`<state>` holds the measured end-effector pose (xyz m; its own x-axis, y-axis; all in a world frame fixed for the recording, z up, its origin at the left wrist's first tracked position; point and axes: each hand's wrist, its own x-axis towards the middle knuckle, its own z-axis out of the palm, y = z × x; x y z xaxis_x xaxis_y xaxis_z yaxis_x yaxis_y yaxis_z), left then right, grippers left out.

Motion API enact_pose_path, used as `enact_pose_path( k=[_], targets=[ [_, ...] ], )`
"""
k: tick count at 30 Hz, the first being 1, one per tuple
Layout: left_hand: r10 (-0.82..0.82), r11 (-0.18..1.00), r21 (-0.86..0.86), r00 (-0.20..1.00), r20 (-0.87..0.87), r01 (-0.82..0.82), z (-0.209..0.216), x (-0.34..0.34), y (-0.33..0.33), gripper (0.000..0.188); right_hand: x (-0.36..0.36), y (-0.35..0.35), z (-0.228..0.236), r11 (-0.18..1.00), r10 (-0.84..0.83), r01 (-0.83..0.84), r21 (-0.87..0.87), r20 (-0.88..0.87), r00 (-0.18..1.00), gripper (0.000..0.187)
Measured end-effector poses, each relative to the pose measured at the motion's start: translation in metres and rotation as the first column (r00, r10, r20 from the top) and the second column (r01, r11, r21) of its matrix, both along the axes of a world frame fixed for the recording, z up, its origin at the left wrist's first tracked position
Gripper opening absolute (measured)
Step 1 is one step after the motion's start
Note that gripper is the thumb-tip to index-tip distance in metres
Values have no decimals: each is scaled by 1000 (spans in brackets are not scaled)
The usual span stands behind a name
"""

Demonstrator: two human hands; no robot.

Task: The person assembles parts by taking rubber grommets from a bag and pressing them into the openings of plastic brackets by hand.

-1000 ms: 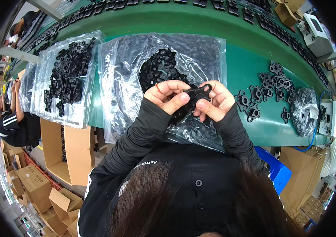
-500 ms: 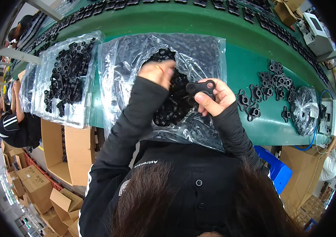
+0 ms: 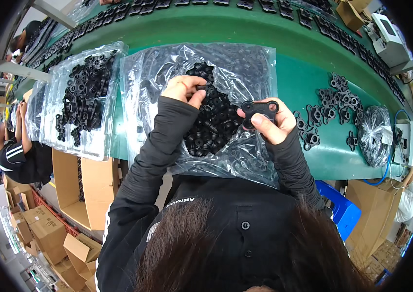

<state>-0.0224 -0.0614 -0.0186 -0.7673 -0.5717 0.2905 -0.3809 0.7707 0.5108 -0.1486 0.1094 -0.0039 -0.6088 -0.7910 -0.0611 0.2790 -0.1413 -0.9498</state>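
My right hand (image 3: 277, 124) grips a black plastic bracket (image 3: 260, 111) with round holed ends, thumb across its face. To its left, my left hand (image 3: 185, 91) pinches a small black round part (image 3: 200, 88) between thumb and fingertips, over the torn opening of a clear plastic bag (image 3: 155, 73). Through that opening shows a heap of small black ring-like parts (image 3: 212, 127). The two hands are apart, with the heap between them. Part of the bracket is covered by my right fingers.
Several black brackets (image 3: 340, 97) lie on the green table (image 3: 298, 78) at right, beside a bundled clear bag (image 3: 375, 136). At left, a clear tray (image 3: 111, 104) holds more black parts. Black pieces line the conveyor (image 3: 206, 19) behind. A cardboard box (image 3: 97, 187) stands below left; a co-worker (image 3: 24, 151) is further left.
My left hand has drawn back a little to the left, and a small black part now shows in its pinch. My right hand with the bracket has shifted slightly right, tilting the bracket flatter.
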Motion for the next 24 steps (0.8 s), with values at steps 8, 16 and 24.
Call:
enact_pose_path(
  k=[8,16,24],
  targets=[
    [354,95,921,852,-385,377,17,6,38,23,-3,0,8,978,206,-208,13,88,974,30],
    [273,243,898,863,-426,366,14,9,60,24,4,-1,9,950,308,-313,5,163,937,31],
    [104,592,701,825,-555,397,19,11,66,17,1,2,11,945,320,-327,2,207,925,28]
  ],
)
